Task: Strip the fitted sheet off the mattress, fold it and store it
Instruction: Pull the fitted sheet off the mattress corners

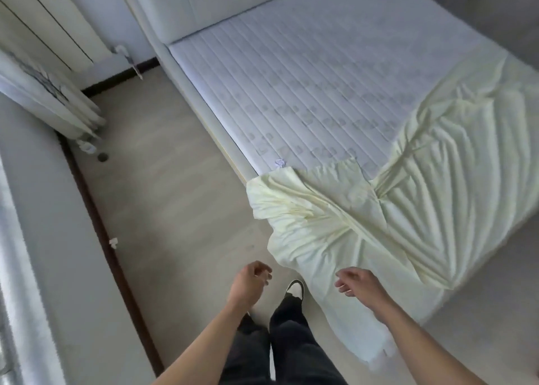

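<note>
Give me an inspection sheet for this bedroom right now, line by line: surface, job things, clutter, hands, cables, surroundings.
Surface: quilted mattress mostly bare.
Job's things: pale yellow fitted sheet bunched over the foot end, draping over the near corner toward the floor.
Clutter: small white scrap on the floor by the baseboard.
Hands: left hand and right hand loosely curled, holding nothing, near the sheet's edge.
Cables: nothing seen.
Surroundings: curtain at left, headboard, light floor.

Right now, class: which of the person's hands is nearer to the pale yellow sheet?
Right. The right hand hovers at the hanging edge of the sheet, overlapping it in view; the left hand hangs over the floor, clear of it.
</note>
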